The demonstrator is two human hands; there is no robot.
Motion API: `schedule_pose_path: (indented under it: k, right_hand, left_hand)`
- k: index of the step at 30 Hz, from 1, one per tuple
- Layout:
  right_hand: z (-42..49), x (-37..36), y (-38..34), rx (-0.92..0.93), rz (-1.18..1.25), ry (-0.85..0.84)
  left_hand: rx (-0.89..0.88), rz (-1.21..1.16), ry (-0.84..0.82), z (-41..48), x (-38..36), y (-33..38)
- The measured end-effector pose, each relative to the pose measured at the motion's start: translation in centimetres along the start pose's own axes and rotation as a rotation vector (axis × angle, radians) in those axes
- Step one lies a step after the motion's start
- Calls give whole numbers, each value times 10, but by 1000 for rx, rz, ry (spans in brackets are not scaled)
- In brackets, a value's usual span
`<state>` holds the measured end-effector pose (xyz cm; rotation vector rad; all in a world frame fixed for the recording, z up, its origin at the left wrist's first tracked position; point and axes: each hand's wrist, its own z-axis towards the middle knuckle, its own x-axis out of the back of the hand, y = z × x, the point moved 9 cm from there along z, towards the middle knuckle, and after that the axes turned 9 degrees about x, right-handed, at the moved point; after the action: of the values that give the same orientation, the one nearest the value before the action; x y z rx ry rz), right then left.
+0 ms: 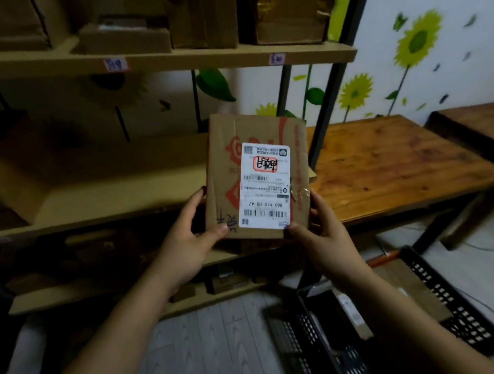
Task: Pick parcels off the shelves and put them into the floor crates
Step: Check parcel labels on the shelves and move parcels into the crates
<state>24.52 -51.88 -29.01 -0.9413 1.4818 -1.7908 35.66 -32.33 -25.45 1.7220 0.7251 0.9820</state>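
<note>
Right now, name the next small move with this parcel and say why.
Probably lower the parcel rightward toward the black crate: left hand and right hand hold its bottom corners, off the shelf, and the crate lies on the floor below.

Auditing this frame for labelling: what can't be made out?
Head view:
White shipping label on the flat brown cardboard parcel: small print blurred.
Left hand and right hand: fingers hidden behind the parcel.
Black slotted plastic floor crate: contents partly covered by the right forearm, cut by the bottom edge.
Lowest shelf boxes: too dark.
</note>
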Motion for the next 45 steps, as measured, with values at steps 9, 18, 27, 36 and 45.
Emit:
schedule_pose_path:
  k: [9,18,27,36,45]
  right_hand:
    - [-77,194,23,19,-54,124]
    - [-133,314,61,-128,-224,216]
    - [-98,326,104,-196,-391,78]
    - [-40,308,193,-189,-544,-294]
    - [-31,295,389,-255,-513,-629]
  left_hand:
    - [0,58,-136,-58,-190,18]
    - [40,133,-293,-78,-325,14]
    - [164,182,-382,-19,-380,-26]
    - [384,121,-265,10,-403,-103]
    - [698,-9,-136,25,-473,-272]
